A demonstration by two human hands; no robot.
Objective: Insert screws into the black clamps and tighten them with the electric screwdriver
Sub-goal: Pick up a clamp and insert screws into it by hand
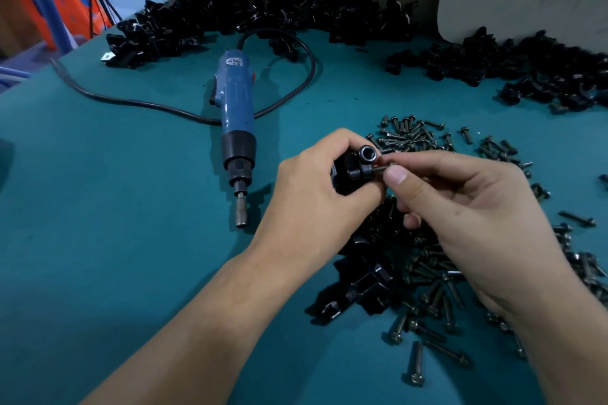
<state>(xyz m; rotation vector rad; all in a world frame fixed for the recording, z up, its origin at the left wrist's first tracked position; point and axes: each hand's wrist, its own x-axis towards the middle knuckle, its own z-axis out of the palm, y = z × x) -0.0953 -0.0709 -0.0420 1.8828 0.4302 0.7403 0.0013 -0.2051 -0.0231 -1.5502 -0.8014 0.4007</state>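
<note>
Here, black clamp point(353, 171) in left hand point(316, 187), screw point(381, 169) pinched by right hand point(467, 207).

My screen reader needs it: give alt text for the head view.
A person's left hand grips a small black clamp while the right hand pinches a dark metal screw at its side hole, above a teal mat. A blue corded electric screwdriver lies to their left; loose screws and black clamp heaps surround them.

Dim, cool light comes from above and a little to my left; the electric screwdriver point(237, 115) throws a soft shadow rightward on the teal table point(131, 207). The view bows at its edges, and far corners look soft.
</note>
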